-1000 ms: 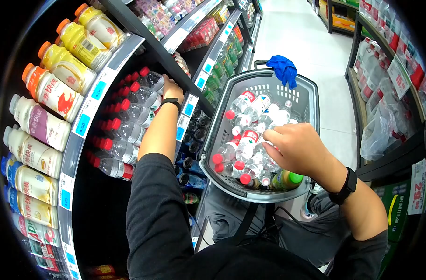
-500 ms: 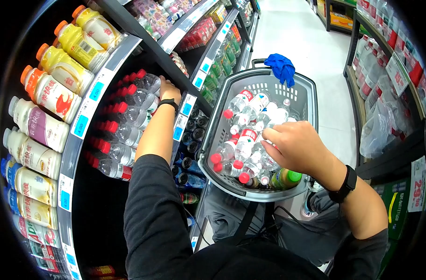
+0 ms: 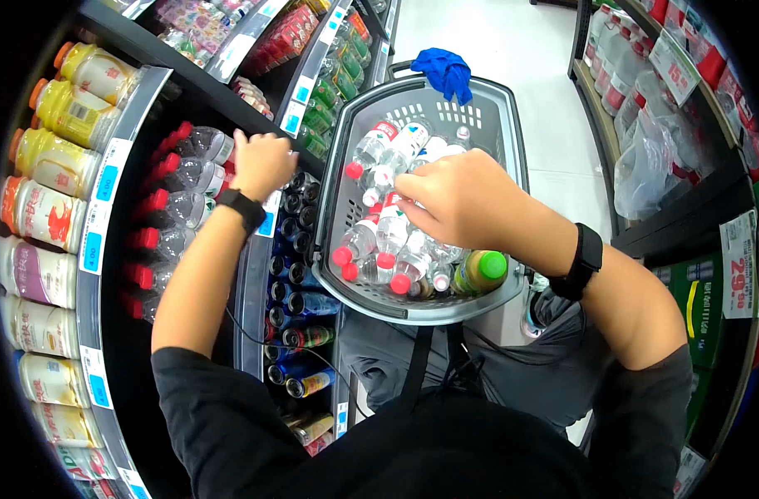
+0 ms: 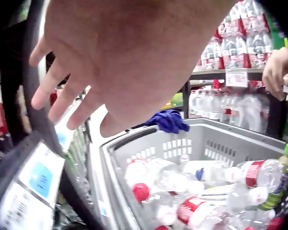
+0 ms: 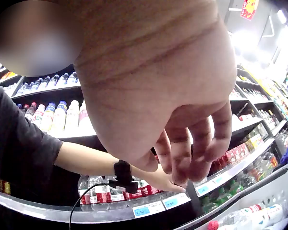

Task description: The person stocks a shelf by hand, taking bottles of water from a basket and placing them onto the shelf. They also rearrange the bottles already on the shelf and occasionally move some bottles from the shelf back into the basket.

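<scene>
My left hand (image 3: pixel 266 162) is at the shelf's front edge, just right of a row of clear bottles with red caps (image 3: pixel 180 208). In the left wrist view its fingers (image 4: pixel 53 86) are straight and spread, holding nothing. Over the grey shopping basket (image 3: pixel 492 101) hovers my right hand (image 3: pixel 471 204), its fingers loosely curled; the right wrist view shows them hanging with nothing between them. Clear bottles (image 3: pixel 392 229) with red or white caps fill the basket's bottom, some hidden by the right hand. A green-capped bottle (image 3: pixel 481 271) lies at the near right corner.
A blue cloth (image 3: pixel 444 75) hangs over the basket's far rim. Dark cans (image 3: pixel 300 303) stand low between shelf and basket. White-labelled drink bottles (image 3: pixel 43 274) line the left shelf. Across the aisle, a plastic bag (image 3: pixel 645 179) hangs at the right shelf (image 3: pixel 600 108).
My left hand has come back from the shelf bottles toward the basket, and its fingers show straight. The head view has shifted, while my right hand stays over the basket.
</scene>
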Tool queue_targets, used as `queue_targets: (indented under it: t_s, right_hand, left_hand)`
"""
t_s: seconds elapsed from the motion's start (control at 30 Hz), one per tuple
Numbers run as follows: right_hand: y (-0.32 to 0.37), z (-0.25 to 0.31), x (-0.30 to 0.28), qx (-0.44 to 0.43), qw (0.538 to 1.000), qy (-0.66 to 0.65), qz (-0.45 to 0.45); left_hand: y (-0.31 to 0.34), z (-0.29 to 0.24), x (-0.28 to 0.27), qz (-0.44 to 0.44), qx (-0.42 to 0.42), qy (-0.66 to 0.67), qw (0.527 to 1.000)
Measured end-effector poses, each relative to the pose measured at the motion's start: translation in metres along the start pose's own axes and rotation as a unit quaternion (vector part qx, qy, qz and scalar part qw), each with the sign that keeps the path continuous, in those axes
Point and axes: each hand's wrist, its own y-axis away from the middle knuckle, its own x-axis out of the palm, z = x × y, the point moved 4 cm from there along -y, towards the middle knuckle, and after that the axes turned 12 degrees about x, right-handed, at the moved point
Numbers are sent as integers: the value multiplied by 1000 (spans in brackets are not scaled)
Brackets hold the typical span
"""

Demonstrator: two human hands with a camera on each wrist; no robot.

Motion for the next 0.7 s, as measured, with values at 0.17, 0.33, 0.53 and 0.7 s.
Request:
queue_targets:
  t_s: [0.17,0.33,0.53,0.7]
  right_hand:
    - [-5,-2,7,-8,1000,2,0]
    - [-2,-1,3,16,1000,11,11]
    - [6,-3,-3,62,997,28,49]
    - [-4,-2,-6,43,998,0,44]
  left_hand:
    - [-30,-76,14,-69,101,124,985]
    - [-54,-110,75,-51,17,73,996]
    - [-66,-111,54,-45,33,118,992]
    - [-33,-84,-2,-51,67,135,987]
